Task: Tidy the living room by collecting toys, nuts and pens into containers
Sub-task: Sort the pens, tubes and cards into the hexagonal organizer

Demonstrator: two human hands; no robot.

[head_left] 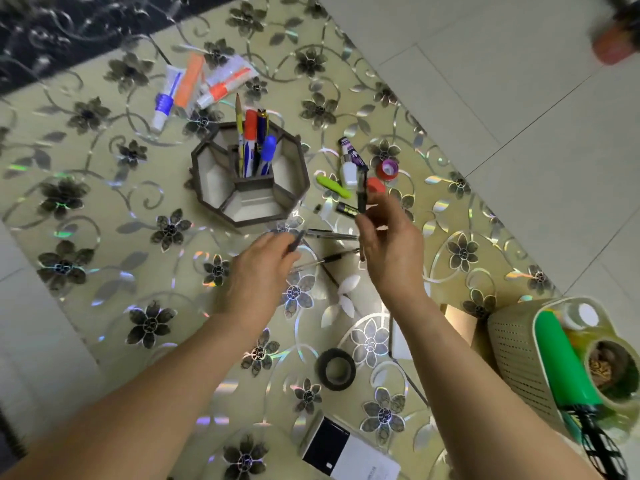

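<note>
An octagonal pen holder [207,174] stands on the flowered glass table [104,237], with several pens and markers [251,143] upright in its middle slot. My right hand [391,251] holds a dark pen [362,192] upright above the table, right of the holder. My left hand [259,271] pinches the tip of a grey pen [297,241] lying near the holder's front. Two clear pens [329,261] lie on the glass between my hands. A green marker [333,186], a white bottle [348,171] and a red cap [376,185] lie behind my right hand.
Tubes of paste [187,84] lie at the back of the table. A black tape roll [336,369] and a white-and-black box [346,452] sit near the front. A perforated basket [516,355] with a green bottle and a jar stands at the right, off the table edge.
</note>
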